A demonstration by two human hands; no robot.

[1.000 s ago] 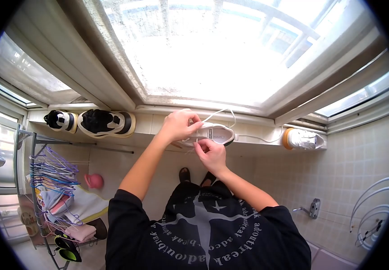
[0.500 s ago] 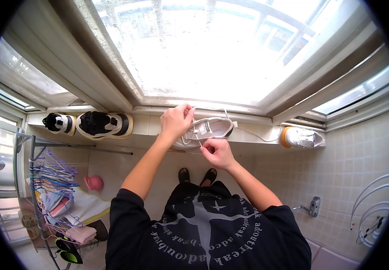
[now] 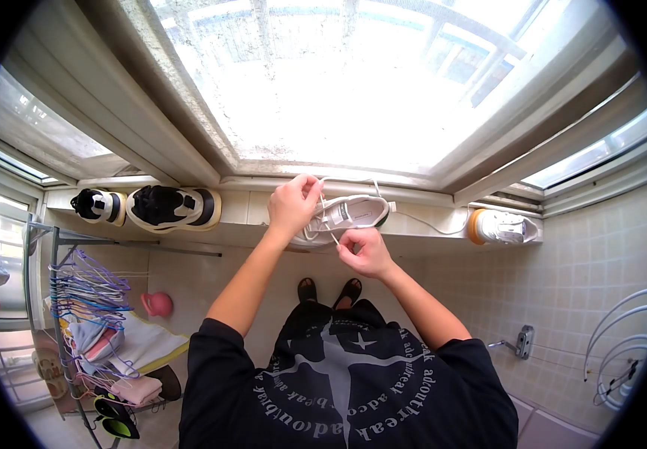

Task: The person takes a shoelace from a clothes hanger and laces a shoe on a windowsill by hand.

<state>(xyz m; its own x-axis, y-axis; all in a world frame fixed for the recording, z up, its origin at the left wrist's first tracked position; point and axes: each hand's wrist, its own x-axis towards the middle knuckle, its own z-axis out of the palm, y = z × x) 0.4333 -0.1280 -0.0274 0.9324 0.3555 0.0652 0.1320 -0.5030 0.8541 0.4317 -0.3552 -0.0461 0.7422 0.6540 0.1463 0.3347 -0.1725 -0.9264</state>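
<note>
A white shoe (image 3: 365, 212) lies on its sole on the tiled window ledge (image 3: 252, 206), its toe partly hidden behind my left hand (image 3: 293, 203). The fingers of that hand are pinched on a white shoelace above the shoe's front part. My right hand (image 3: 364, 251) is closed on another stretch of the lace, just below the near side of the shoe. Between the hands, the lace (image 3: 323, 206) crosses the tongue. A long loose end of lace runs right along the ledge.
Two black-and-white shoes (image 3: 170, 208) (image 3: 99, 205) stand at the ledge's left. Another white shoe (image 3: 500, 227) with an orange heel is at the right. A rack of hangers (image 3: 92, 288) and cloths stands at left, near a pink object (image 3: 157, 304) on the floor.
Both hands have moved apart, my left up and left, my right down and right, drawing the lace out. More of the shoe's tongue shows. Over the last half second little has moved.
</note>
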